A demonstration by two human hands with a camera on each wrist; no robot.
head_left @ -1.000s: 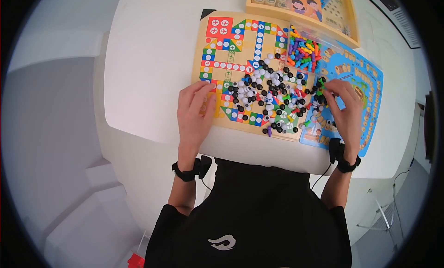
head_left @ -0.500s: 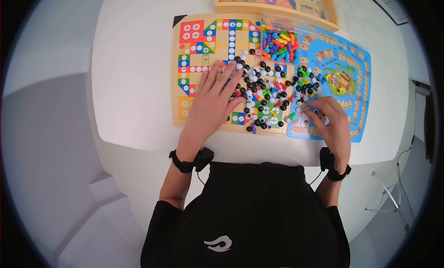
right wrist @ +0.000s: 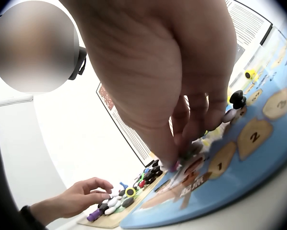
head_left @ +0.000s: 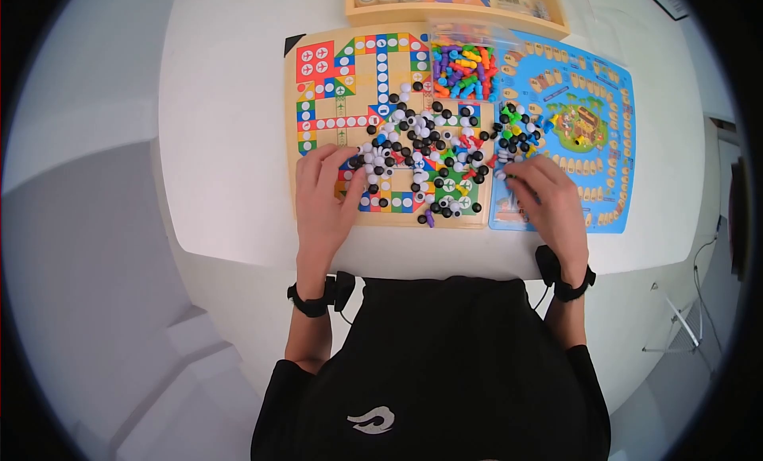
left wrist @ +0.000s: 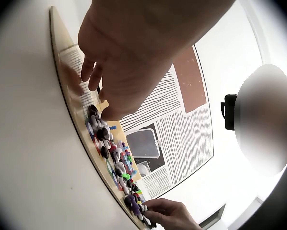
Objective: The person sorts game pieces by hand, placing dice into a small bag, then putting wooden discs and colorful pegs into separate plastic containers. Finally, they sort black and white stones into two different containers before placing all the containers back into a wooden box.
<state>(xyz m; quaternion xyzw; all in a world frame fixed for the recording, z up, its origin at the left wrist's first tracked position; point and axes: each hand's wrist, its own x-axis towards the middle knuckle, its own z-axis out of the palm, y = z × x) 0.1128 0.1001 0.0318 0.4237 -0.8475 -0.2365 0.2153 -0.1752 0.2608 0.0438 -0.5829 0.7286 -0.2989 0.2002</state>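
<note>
Beside left grip (head_left: pixel 326 195) — pieces (head_left: pixel 389 153), loose (black, white)

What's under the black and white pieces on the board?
Beneath the black and white pieces, the wooden board shows colored squares and part of its green corner through gaps. Print directly under the pieces is covered.

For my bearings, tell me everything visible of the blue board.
The blue board is thin, flat and glossy-looking, with rounded corners, beside the tan board on the white table. Numbered tan tiles wind around a printed house. Pieces, mostly black and white, lie on its left part; the right hand is over it, contact unclear.
</note>
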